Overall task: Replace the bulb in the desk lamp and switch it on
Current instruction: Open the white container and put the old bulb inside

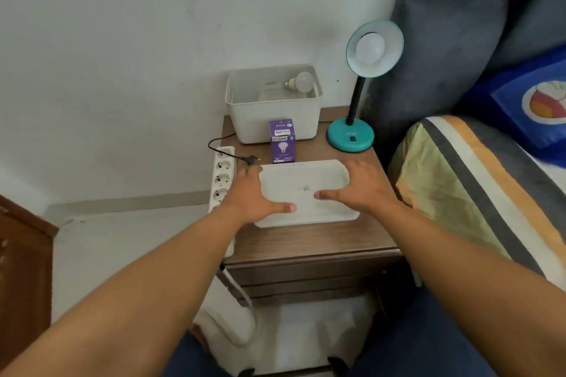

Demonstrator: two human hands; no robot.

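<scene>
A teal desk lamp (350,135) stands at the back right of the wooden nightstand (306,242), with a white bulb (370,47) in its shade. Its black plug (251,160) lies loose beside the power strip (222,174). A second bulb (301,82) lies inside an open white bin (272,122) at the back. In front of the bin stands a purple bulb carton (282,142). A flat white lid (303,180) rests on the nightstand's front. My left hand (252,196) grips its left edge and my right hand (364,187) its right edge, thumbs on top.
The white power strip hangs along the nightstand's left side, its cable running down to the floor. A bed with a striped cover (459,180) and a grey headboard (453,40) stands close on the right. A wall is behind, and a brown wooden panel (21,269) at far left.
</scene>
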